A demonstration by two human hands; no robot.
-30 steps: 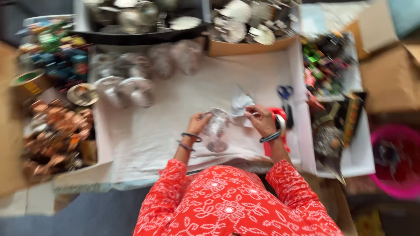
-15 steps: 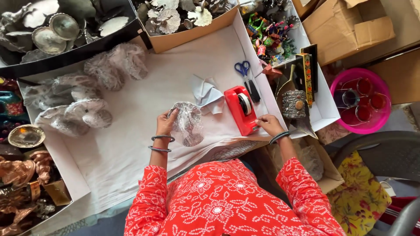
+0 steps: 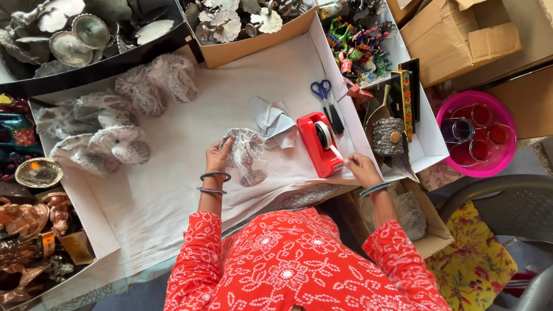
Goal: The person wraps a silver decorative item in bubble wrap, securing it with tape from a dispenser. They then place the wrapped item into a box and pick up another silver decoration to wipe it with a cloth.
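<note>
Wrapped item under bubble wrap, perhaps metal, its shape hidden.

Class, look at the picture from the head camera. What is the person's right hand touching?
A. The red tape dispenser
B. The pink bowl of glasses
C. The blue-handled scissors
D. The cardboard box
A. The right hand rests at the near end of the red tape dispenser, while the left hand holds a net-wrapped item; the scissors lie untouched beyond the dispenser.
</note>
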